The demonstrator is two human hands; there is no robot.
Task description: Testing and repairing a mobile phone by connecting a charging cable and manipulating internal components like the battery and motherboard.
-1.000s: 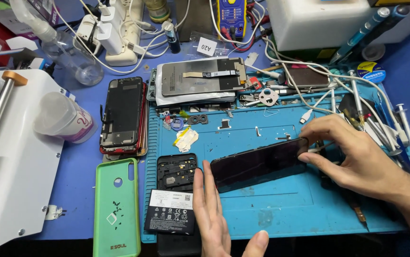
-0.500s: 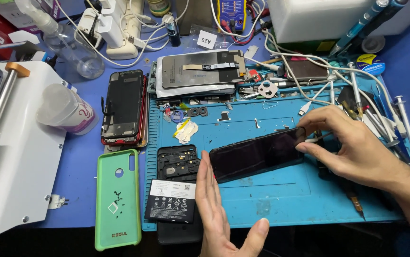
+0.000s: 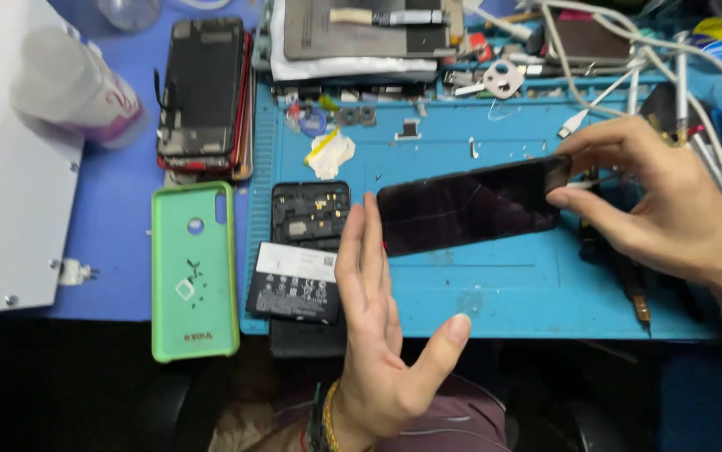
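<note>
A black phone screen panel [image 3: 470, 205] hovers tilted above the blue work mat [image 3: 495, 289]. My right hand [image 3: 662, 197] pinches its right end between thumb and fingers. My left hand [image 3: 382, 326] is flat, fingers straight and together, its fingertips pressed against the panel's left end. Just left of that hand lies an opened black phone body [image 3: 310, 213], with a black battery [image 3: 295, 283] resting across its lower part.
A green phone case [image 3: 193, 268] lies left of the mat. More opened phones [image 3: 203, 88] and a stack of panels [image 3: 361, 38] sit behind. White cables [image 3: 629, 79] and tools crowd the back right. A white machine [image 3: 5, 167] carrying a translucent bottle [image 3: 72, 88] fills the left.
The view has shifted closer and lower over the mat. My hands keep the panel between them, and it sits a little flatter than before.
</note>
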